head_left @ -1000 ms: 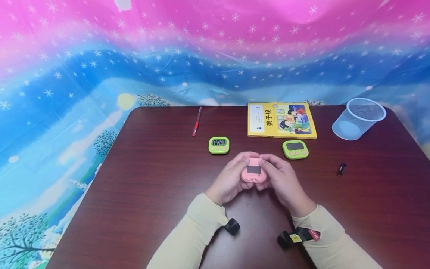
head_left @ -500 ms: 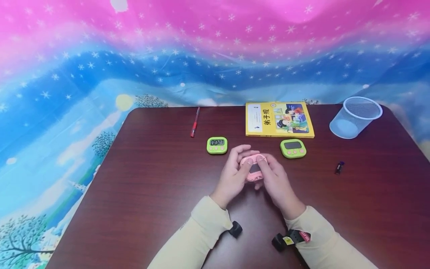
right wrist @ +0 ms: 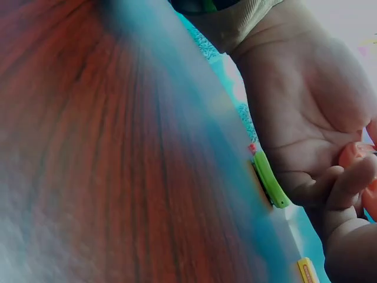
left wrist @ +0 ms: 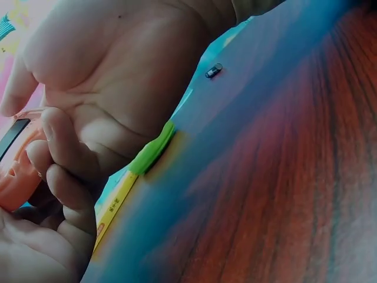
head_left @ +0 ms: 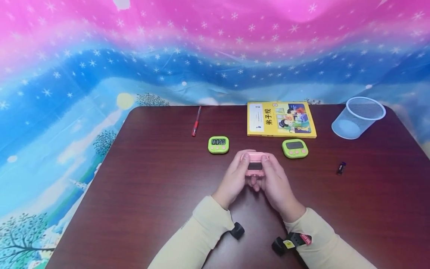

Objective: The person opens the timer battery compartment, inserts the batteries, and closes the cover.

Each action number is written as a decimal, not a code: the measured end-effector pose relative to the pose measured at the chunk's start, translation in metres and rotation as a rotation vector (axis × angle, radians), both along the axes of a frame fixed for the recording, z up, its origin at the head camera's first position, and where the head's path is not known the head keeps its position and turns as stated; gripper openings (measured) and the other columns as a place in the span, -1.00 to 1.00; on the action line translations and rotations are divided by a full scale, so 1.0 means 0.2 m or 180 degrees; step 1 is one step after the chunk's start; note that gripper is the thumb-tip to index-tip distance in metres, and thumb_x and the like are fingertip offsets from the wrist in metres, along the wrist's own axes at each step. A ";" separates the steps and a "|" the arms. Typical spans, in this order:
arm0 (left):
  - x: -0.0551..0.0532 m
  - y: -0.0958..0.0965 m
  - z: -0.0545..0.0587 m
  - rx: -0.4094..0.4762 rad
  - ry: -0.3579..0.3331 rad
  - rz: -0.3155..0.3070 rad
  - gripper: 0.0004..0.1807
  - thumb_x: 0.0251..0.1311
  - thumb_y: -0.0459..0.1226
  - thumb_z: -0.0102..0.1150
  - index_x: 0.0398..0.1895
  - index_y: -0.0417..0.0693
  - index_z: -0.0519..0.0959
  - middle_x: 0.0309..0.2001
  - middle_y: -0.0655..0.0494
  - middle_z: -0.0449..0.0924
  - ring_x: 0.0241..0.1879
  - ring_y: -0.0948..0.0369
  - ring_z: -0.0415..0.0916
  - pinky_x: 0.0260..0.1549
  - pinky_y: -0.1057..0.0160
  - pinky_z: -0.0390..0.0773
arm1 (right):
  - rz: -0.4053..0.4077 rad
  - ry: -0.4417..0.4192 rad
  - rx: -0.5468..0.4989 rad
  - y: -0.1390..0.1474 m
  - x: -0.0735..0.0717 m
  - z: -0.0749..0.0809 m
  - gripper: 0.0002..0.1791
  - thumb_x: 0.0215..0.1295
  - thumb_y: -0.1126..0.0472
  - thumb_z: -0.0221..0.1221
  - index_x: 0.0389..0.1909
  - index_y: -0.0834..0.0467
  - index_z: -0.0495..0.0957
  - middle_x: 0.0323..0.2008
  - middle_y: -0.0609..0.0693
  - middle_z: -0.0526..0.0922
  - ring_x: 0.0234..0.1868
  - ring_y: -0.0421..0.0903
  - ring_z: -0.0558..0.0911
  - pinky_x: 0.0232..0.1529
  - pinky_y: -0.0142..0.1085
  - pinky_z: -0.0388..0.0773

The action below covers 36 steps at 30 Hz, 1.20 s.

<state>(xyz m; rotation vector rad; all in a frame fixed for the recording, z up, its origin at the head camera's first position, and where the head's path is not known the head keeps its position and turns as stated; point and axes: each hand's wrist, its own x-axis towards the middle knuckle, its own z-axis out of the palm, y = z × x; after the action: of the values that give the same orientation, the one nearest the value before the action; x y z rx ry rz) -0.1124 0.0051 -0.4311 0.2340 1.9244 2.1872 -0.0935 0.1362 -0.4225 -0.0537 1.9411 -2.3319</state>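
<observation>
Along the far edge of the bench (head_left: 144, 186) lie a red pen (head_left: 196, 121), left of the middle, and a yellow book (head_left: 282, 119), with a pale mesh cup (head_left: 357, 117) near the far right corner. Closer in, two green timers flank the hands: the left green timer (head_left: 218, 145) reads 00 28, while the right green timer (head_left: 295, 148) has a dark screen. Toward the right edge lies a small dark item (head_left: 341, 168), its kind too small to tell.

Between the two hands sits a pink device (head_left: 256, 157) with a dark screen, raised above the middle of the bench; the hands cover its sides.

Both wrist views show, as the head view barely does, fingers curled together beneath it. They also show green casings and the book's yellow edge from low down.

The left hand (head_left: 233, 175) and the right hand (head_left: 277, 179) both grip the pink device, thumbs on its face, forearms angling inward in pale sleeves (head_left: 195, 231).
</observation>
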 end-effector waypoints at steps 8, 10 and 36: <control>0.02 0.02 0.00 0.0071 -0.0045 -0.0027 -0.63 0.61 -0.09 -0.27 0.18 -0.13 0.40 -0.53 0.01 0.47 -0.70 0.20 0.37 -0.69 0.33 0.39 | -0.0078 -0.0108 -0.0043 -0.01 0.01 0.01 -0.69 0.66 0.06 -0.31 0.05 0.22 0.22 -0.60 0.08 0.47 -0.65 -0.09 0.47 -0.66 -0.35 0.46; 0.02 0.03 0.00 0.0100 -0.0057 0.0034 -0.65 0.60 -0.11 -0.24 0.18 -0.13 0.42 -0.44 0.03 0.51 -0.71 0.21 0.34 -0.72 0.34 0.36 | -0.0068 -0.0109 -0.0090 -0.01 0.01 0.01 -0.70 0.66 0.07 -0.33 0.05 0.22 0.22 -0.61 0.08 0.47 -0.67 -0.08 0.47 -0.67 -0.34 0.44; -0.05 -0.12 0.07 -0.0076 -0.0308 -0.0513 -0.57 0.55 -0.08 -0.05 0.28 -0.17 0.43 0.02 -0.15 0.56 -0.11 0.11 0.60 -0.39 0.22 0.67 | -0.0081 0.0937 0.0818 0.11 -0.03 0.06 -0.67 0.62 0.18 -0.11 0.10 0.34 0.46 -0.05 0.00 0.65 -0.22 -0.04 0.66 -0.24 -0.29 0.65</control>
<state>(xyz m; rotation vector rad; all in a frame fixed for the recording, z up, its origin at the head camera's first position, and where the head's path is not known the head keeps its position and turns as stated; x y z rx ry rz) -0.1234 -0.0182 -0.4177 0.2642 1.8122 2.0332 -0.0997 0.1590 -0.4110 -0.3719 2.3751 -2.1696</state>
